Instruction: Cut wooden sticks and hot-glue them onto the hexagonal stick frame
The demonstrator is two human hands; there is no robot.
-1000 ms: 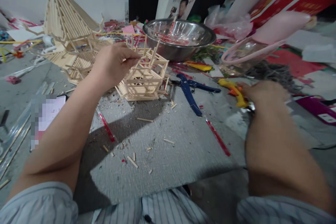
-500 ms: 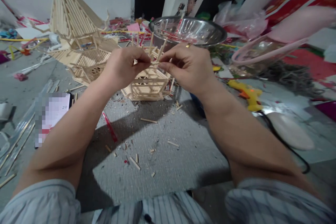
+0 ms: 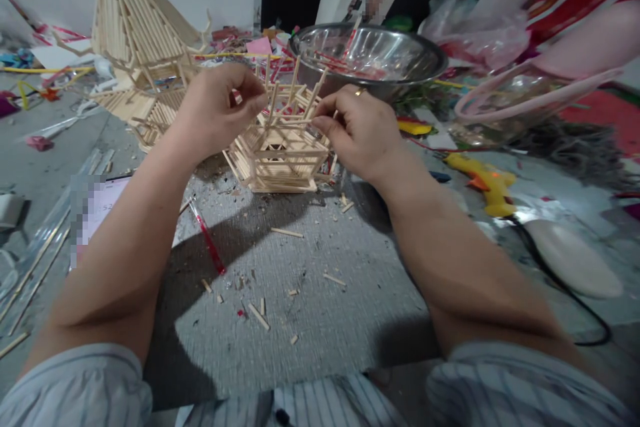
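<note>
A small open frame of thin wooden sticks stands on the table ahead of me, several sticks rising upright from its rim. My right hand is closed at its right side, thumb and forefinger pinching a wooden stick near the top rail. Over the frame's left edge, my left hand is curled with thumb and fingertips together; whatever they hold, if anything, I cannot make out. Behind my left hand stands a taller stick tower with a pointed roof, partly hidden by the hand.
A steel bowl sits behind the frame. To the right are a yellow glue gun with a black cable and a white oval object. A phone lies under my left forearm. Stick offcuts and a red strip litter the table.
My left hand has moved left and up, away from the frame's middle rail. My right hand has stayed at the right side, slightly lower. The view has shifted a little.
</note>
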